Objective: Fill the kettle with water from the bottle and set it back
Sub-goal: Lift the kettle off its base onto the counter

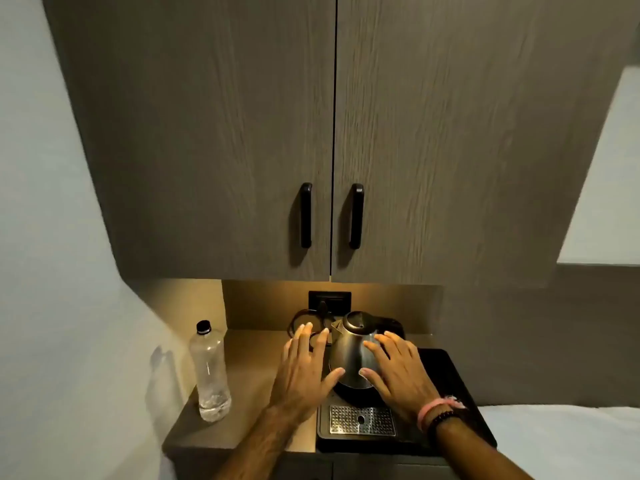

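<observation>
The right hand [398,370] covers the right flank of the kettle [351,348], so its handle and any contact there cannot be read. The kettle's base is hidden behind both thumbs. The left hand [304,370] masks part of the coiled cord [303,318] behind it. Both forearms run off the bottom edge. The bottle [210,372] looks nearly empty, though its water level is too faint to judge.

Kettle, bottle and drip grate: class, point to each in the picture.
Kettle [349,355], head view, on its steel body.
Bottle [210,368], head view, on its clear wall.
Drip grate [362,420], head view, on the perforated metal.
</observation>
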Action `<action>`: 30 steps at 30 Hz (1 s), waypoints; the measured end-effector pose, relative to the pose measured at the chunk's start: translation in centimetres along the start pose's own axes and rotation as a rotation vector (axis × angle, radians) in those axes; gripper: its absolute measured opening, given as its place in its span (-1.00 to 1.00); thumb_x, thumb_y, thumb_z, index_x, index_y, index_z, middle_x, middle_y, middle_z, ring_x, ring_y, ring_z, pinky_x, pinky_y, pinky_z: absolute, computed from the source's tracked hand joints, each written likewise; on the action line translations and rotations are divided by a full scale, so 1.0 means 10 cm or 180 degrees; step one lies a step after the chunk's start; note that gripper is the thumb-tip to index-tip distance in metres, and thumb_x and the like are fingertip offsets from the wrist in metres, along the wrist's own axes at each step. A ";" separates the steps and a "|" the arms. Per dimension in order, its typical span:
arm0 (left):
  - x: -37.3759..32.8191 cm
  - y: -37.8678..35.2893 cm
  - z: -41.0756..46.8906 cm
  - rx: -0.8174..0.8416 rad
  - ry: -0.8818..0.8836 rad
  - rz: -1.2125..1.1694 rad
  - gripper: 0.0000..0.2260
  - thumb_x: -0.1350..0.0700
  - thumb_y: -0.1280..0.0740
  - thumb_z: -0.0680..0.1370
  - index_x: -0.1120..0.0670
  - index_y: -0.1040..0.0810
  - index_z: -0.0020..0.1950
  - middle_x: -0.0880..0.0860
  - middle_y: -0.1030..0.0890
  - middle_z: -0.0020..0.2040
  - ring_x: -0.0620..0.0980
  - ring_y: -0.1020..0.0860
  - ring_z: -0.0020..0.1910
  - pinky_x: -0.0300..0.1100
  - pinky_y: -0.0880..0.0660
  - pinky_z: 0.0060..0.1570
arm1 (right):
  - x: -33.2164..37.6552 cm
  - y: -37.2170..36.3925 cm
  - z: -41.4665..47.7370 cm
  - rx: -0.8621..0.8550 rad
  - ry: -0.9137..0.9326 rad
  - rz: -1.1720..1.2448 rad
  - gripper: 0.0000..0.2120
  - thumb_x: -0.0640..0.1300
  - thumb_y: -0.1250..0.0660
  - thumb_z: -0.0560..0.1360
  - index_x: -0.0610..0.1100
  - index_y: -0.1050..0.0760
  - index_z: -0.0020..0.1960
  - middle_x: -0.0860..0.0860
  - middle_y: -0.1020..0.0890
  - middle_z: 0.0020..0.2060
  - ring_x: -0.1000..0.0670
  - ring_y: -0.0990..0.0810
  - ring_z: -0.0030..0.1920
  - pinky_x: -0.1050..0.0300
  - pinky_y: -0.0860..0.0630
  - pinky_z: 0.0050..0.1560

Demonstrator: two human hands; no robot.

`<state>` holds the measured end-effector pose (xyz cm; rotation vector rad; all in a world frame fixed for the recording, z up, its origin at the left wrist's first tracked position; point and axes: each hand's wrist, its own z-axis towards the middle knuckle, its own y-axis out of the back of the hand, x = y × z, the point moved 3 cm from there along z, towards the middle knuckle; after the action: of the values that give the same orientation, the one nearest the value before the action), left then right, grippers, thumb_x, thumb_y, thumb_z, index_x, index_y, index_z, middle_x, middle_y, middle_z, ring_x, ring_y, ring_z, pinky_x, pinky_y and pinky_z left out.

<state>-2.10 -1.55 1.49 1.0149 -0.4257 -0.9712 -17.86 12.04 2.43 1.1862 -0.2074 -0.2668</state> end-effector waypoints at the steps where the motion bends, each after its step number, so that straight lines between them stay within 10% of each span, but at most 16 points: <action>1: 0.01 -0.12 0.07 0.0141 0.0059 -0.0078 -0.29 -0.40 -0.09 0.51 -0.05 -0.13 0.55 0.12 -0.21 0.55 0.08 -0.16 0.54 0.02 -0.22 0.44 | -0.10 -0.06 0.10 0.0061 -0.0050 -0.0007 -0.40 0.32 0.08 0.55 0.02 -0.32 0.43 -0.03 -0.41 0.40 -0.09 -0.28 0.46 -0.07 -0.23 0.42; 9: -0.03 -0.89 0.70 0.0687 0.0712 -0.1030 -0.11 -0.35 -0.32 0.45 0.04 -0.02 0.59 0.05 -0.18 0.58 0.00 -0.16 0.54 0.00 -0.22 0.46 | -0.74 -0.45 1.00 0.0220 -0.0830 0.0373 -0.48 0.33 -0.08 0.52 0.04 -0.40 0.32 0.01 -0.52 0.18 -0.04 -0.44 0.22 0.04 -0.33 0.23; 18: -0.09 -1.34 0.93 0.1069 0.1887 -0.2577 0.26 -0.37 -0.59 0.05 0.03 -0.06 0.57 0.07 -0.35 0.50 0.07 -0.34 0.45 0.07 -0.41 0.37 | -0.83 -0.76 1.47 0.1066 -0.1843 0.1192 -0.11 0.54 -0.22 0.27 -0.13 -0.43 0.31 -0.17 -0.43 0.35 -0.21 -0.34 0.36 -0.16 -0.38 0.30; 30: -0.18 -1.49 1.01 0.0985 0.2356 -0.2943 0.37 -0.34 -0.63 -0.12 -0.07 0.04 0.51 0.11 -0.39 0.42 0.15 -0.39 0.38 0.06 -0.45 0.28 | -0.97 -0.82 1.53 0.0769 -0.1915 0.1693 -0.38 0.33 -0.07 0.50 -0.18 -0.63 -0.05 -0.22 -0.60 0.12 -0.23 -0.53 0.12 -0.06 -0.44 0.17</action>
<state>-17.25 -7.89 -6.12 1.8211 0.5915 -1.2455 -32.40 -1.36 0.16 1.2152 -1.0882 -0.1227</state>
